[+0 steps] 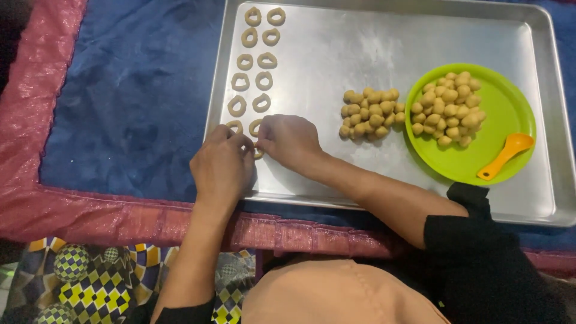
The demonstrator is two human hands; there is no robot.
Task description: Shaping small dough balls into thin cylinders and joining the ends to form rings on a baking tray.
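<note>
- Nearest the camera: a tan-clad lap (336, 297) and black sleeves (480, 252), with a checked yellow-and-purple cloth (102, 282) at lower left.
- Both hands met at the near left corner of the steel baking tray (372, 36), which lay on a blue mat (132, 96) with a pink border (90, 213), not on a desk.
- Left hand (222, 165): grip curled, fingertips pinched on a dough ring (258, 151) at the tray's near edge; the ring was mostly hidden.
- Right hand (291, 139): grip likewise pinched on the same ring, from its right side. The ring lay between the two hands, equally near both.
- Finished rings (252, 63) ran in two columns away from the hands, along the tray's long left side: twelve counted clear of the fingers.
- Loose pile of dough balls (372, 114) to the right of the right hand; roughly twenty, exact count not possible.
- Green plate (510, 108) farther right held a second heap of balls (447, 108) and one orange spoon (507, 155).
</note>
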